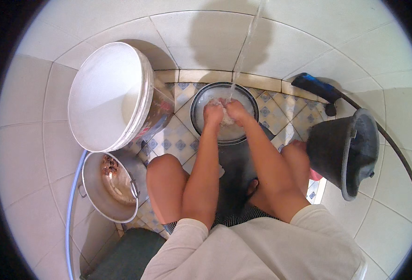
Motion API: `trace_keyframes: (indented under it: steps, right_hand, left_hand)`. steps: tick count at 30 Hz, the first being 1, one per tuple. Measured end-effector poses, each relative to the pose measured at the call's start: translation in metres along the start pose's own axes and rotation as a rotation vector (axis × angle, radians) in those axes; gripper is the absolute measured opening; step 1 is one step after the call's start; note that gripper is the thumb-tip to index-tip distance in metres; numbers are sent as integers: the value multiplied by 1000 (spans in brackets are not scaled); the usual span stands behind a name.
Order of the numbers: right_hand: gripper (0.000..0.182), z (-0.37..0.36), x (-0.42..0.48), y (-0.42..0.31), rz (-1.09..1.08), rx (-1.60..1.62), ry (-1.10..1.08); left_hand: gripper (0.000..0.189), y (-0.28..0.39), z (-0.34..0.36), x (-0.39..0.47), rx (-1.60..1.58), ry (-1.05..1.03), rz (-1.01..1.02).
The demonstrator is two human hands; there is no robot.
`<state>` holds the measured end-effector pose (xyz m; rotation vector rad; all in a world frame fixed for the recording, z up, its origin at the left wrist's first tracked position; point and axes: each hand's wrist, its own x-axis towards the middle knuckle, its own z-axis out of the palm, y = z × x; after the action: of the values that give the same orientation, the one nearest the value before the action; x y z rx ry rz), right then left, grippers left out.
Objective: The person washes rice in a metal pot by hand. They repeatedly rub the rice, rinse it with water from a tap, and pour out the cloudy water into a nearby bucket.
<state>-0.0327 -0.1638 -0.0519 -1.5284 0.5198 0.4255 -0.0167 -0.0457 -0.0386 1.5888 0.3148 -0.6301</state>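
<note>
A round basin (195,124) with a dark rim stands on the floor before my knees, with cloudy water in it. My left hand (213,112) and my right hand (236,111) are side by side inside it, fingers curled around a pale, wet, bunched thing (227,120). Whether that thing is cloth, mesh or food, I cannot tell. From above, a thin stream of water (241,57) falls into the basin close by my right hand's fingers, which splashing water partly hides.
At left is a large white bucket (101,94); below it, a metal pot (88,192) holds brownish liquid and dark scraps. A blue hose (69,213) runs past both. On the right are a black bucket (326,150) and a blue-and-black brush (316,86). Tiled walls (206,38) surround me.
</note>
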Motion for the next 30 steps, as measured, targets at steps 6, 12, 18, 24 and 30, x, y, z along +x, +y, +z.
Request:
trace_keyframes:
  steps: [6,12,18,24,30]
  right_hand:
    - [47,-2,-1,-1,-264,-686,305]
    - [58,-20,5,49,-71,-1179,130]
    - [69,8,0,33,260,-334,219]
    - [71,23,-33,-19,312,89,132]
    - [50,2,-14,-16,65,-211,137]
  left_hand:
    - [44,39,-15,-10,696,137,32]
    - [66,15,-7,5,418,-38,-345]
    - [67,-41,-14,20,-133,-44,-353]
    - [61,-18,-1,-13,-161,197,-420]
    - [34,20,-5,-17,363,189,190]
